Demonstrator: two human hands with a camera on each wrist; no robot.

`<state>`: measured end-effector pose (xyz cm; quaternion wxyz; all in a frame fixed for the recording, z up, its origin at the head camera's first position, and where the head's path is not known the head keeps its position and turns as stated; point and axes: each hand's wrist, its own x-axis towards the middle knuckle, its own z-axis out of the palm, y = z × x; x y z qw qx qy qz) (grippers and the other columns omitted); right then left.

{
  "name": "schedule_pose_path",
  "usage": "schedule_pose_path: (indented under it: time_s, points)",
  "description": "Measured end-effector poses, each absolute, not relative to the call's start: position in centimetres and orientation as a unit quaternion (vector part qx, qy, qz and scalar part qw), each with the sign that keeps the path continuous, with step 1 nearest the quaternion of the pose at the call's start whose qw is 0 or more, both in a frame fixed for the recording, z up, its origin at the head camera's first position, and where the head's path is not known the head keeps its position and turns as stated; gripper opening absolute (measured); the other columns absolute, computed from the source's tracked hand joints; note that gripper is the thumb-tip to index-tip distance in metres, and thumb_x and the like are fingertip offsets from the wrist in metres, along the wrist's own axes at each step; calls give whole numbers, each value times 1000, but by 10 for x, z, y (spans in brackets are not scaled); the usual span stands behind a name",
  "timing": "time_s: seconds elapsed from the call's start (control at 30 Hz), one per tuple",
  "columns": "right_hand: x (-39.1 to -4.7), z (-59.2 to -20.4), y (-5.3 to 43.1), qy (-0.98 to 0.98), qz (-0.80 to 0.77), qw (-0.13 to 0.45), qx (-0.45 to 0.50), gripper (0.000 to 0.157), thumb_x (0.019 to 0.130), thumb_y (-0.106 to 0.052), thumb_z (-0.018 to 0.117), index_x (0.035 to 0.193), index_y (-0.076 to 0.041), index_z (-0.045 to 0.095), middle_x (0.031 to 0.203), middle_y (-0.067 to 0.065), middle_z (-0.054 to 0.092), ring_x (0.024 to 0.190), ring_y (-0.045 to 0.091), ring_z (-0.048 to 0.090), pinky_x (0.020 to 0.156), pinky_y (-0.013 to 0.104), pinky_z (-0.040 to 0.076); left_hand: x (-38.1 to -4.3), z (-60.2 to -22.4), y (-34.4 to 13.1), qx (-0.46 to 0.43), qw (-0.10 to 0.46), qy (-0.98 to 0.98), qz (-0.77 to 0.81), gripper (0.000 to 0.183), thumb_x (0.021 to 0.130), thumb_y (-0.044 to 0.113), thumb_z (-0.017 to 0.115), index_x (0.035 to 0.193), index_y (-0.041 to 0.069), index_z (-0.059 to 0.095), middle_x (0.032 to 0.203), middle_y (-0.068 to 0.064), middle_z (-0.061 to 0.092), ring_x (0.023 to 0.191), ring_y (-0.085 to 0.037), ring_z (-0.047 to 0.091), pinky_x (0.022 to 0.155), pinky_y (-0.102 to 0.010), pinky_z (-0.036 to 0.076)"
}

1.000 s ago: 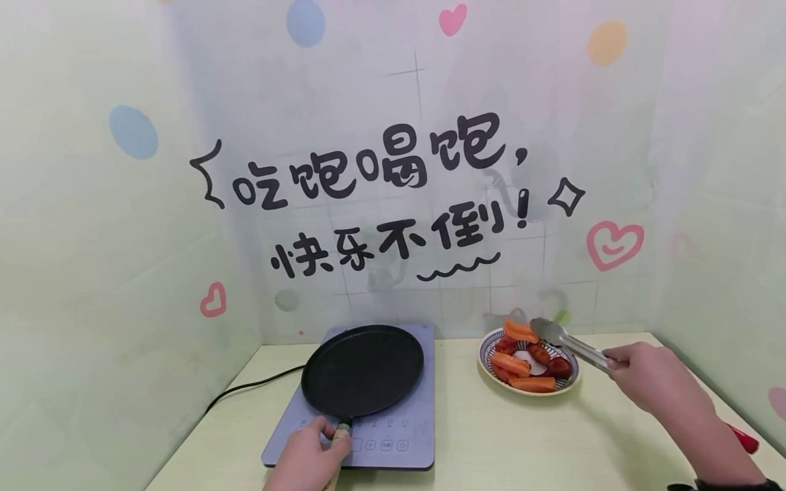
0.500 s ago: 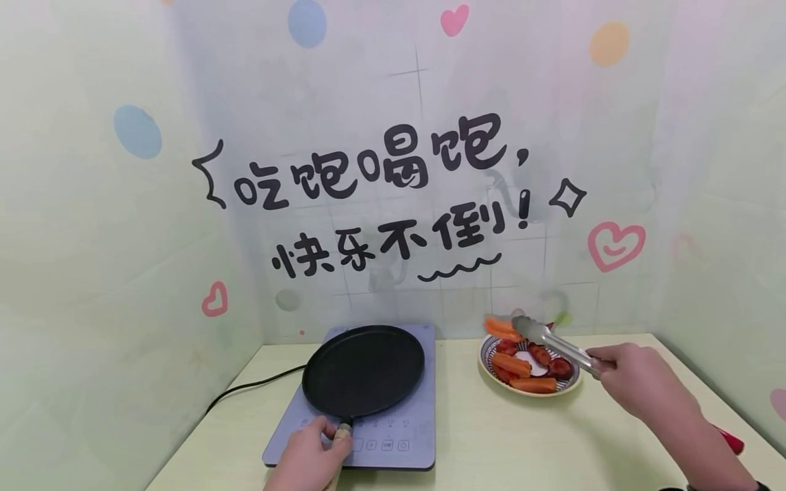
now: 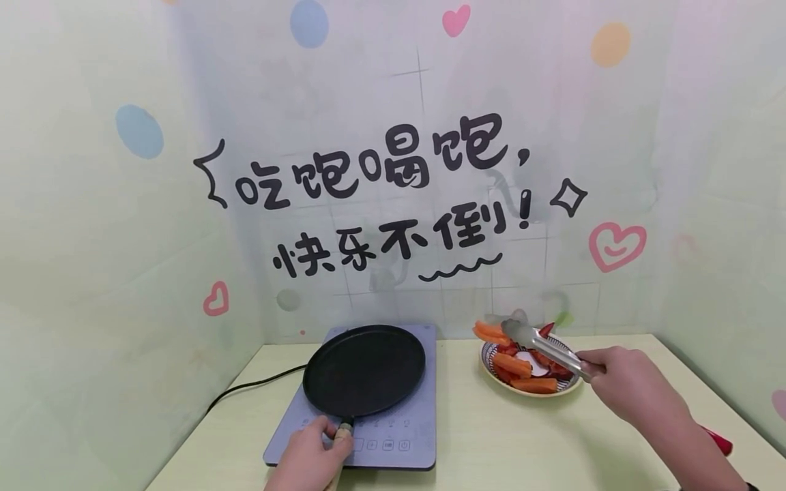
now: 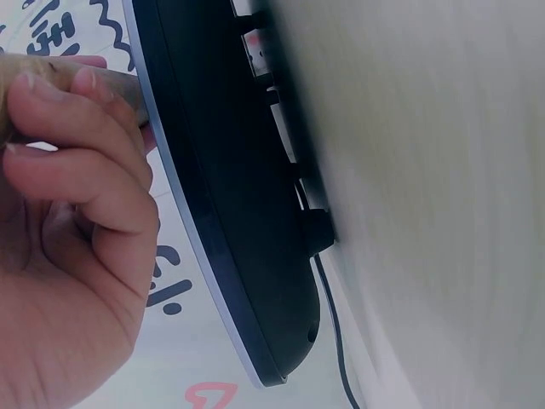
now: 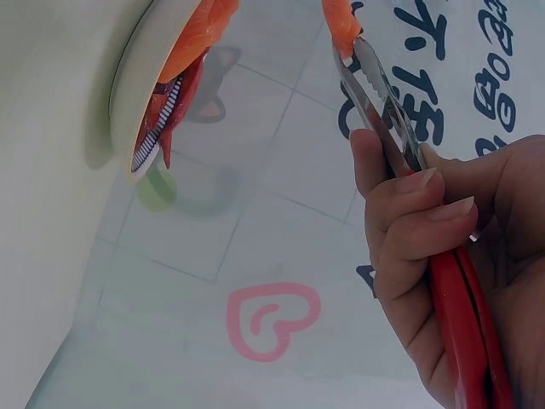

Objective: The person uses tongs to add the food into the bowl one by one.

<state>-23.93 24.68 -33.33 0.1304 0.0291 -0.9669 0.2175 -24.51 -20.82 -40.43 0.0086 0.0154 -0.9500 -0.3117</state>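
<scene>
Head view: one pan (image 3: 364, 369), one plate (image 3: 571, 390), one tongs-held carrot piece (image 3: 489, 332)

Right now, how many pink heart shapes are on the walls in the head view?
5: one top centre, one left of the pan, a big outlined one right, a faint one beside it, one cut off at the right edge. Others may lie out of frame.

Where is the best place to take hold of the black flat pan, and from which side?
Grip the pan by its short light-coloured handle, coming from the near edge. The pan is a flat, low disc with no other hold, and the handle sticks out toward the person over the cooktop controls. The left hand already curls its fingers round it.
</scene>
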Motion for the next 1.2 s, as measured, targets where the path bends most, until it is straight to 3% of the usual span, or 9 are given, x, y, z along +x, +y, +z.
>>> schedule_pose_path:
  time_s: [0.37, 0.9, 1.2]
  points:
    - [-238, -332, 239, -967, 218, 131, 29, 37, 87, -7, 52, 121, -4, 66, 86, 9, 62, 57, 19, 42, 47, 32, 35, -243, -402, -206, 18, 10, -951, -309, 27, 84, 33, 63, 85, 8, 53, 70, -3, 52, 62, -16, 48, 57, -31, 39]
    - [-236, -334, 229, -958, 230, 165, 47, 33, 89, -8, 55, 119, -4, 67, 87, 12, 63, 53, 18, 40, 47, 31, 34, -244, -402, -206, 16, 18, -951, -309, 26, 83, 32, 62, 85, 8, 54, 70, -3, 53, 63, -16, 49, 57, -31, 40]
    - [-232, -336, 221, -953, 241, 173, 56, 32, 89, -8, 56, 118, -6, 68, 83, 7, 63, 50, 16, 38, 45, 29, 32, -243, -401, -206, 21, 7, -949, -314, 27, 84, 33, 63, 86, 7, 54, 71, -3, 53, 63, -16, 49, 57, -32, 40]
